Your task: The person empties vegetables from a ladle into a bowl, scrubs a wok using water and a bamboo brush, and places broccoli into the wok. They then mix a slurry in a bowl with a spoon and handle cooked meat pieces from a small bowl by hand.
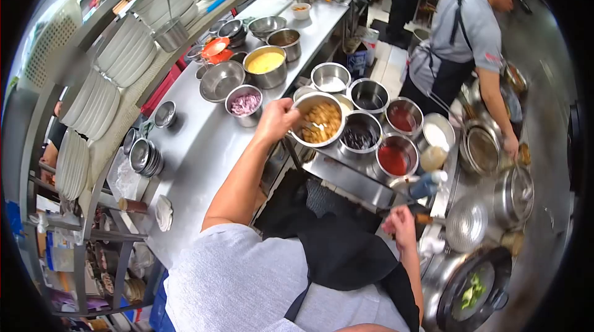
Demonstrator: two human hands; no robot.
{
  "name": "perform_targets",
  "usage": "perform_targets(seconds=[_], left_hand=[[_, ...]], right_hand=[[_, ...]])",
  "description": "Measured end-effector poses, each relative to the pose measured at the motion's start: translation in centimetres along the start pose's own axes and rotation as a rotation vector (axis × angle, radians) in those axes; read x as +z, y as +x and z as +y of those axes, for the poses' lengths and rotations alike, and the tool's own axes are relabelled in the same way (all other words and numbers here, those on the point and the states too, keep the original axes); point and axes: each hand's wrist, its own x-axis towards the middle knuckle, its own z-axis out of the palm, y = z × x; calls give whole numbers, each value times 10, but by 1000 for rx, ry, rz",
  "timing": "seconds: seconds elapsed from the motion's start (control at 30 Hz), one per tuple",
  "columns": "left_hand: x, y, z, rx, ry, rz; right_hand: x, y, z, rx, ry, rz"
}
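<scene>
My left hand (276, 120) is closed on the rim of a round metal pot (301, 136) of golden-brown chunks, tilted towards me among the sauce pots. Close to it are a pot of dark sauce (361, 132), a pot of red sauce (395, 157) and a bowl of chopped red onion (245, 104). My right hand (403, 227) is lower right, fingers curled and slightly blurred; what they hold, if anything, is hidden. Just beside it lies a perforated skimmer (468, 225) with a wooden handle. Below right, a dark wok (448, 298) contains green pepper pieces (473, 290).
A steel counter (204, 146) on the left bears a pot of yellow liquid (265, 67) and metal bowls. Stacked plates (127, 51) line the shelf. At right, a co-worker (461, 41) reaches over pans; another person stands farther back. A squeeze bottle (428, 185) stands by the sauces.
</scene>
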Motion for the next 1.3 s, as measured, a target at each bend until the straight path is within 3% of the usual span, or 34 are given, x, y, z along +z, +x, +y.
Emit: perform_targets(seconds=[0.03,0.17,0.27,0.43,0.47,0.5,0.57,0.63,0.7,0.77,1.03,1.13,1.2,1.27,1.3], left_hand=[[-20,15,-16,-19,40,103],[-67,85,-68,134,7,126],[-119,158,-125,46,-21,424],[-189,306,-235,-81,-71,763],[-194,347,-267,-149,-280,735],[-203,351,-235,-251,-371,689],[-210,397,-268,-301,-281,653],[-205,443,-320,-272,-168,642],[-195,464,-350,-242,-50,618],[-190,476,-364,-244,275,570],[-161,506,-415,-332,406,389],[-153,501,-411,-412,427,532],[-158,480,-370,-193,294,840],[-153,470,-341,53,78,908],[-153,450,-300,-26,-177,787]], right_hand=[[3,6,13,55,-57,50],[19,41,51,64,-555,12],[37,78,85,186,-494,142],[80,125,86,260,-506,98],[84,130,84,327,-448,126],[86,133,81,393,-395,152],[72,125,105,325,-371,149],[22,113,169,403,-405,318],[23,107,168,524,-367,404],[35,109,153,617,-322,436],[60,97,131,733,-244,515],[65,85,134,748,-210,535],[67,73,138,730,-174,552],[67,60,141,680,-161,556],[71,58,132,607,-253,503]])
